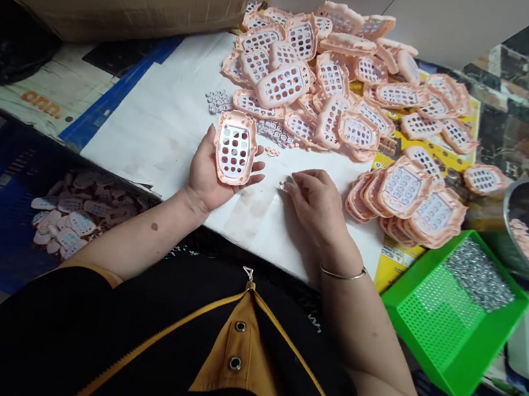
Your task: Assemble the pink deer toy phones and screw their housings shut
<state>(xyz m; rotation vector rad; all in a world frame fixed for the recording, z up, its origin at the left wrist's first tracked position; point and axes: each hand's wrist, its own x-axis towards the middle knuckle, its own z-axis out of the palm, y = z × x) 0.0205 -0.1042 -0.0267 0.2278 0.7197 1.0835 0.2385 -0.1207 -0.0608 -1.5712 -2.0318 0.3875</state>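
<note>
Holding one pink keypad cover [235, 147] flat in the left hand [215, 173], holes facing up, over the white sheet on the table [156, 119]. Right hand [317, 200] rests just right of it, fingers curled narrow, fingertips pinching at something small and clear; too small to tell what.

Progress, as a judgement: early to middle. Big loose pile of covers [326, 73] sits at the far side, looks unprocessed. Neater stack of covers [406, 201] on the right, near the right hand, some with pale key mats showing in the holes, so likely done ones. Pile much larger than stack, so most work is left.

Cover in hand: peach-pink plastic, rounded phone-face shape, scalloped edge, grid of oval holes plus a larger opening at the far end. Holes look empty, white showing through.

Loose grey key mats [220, 101] lie at the near edge of the pile. Green tray [446, 323] near right holds small metal bits, probably screws. Blue crate [2, 215] near left holds pale parts.
</note>
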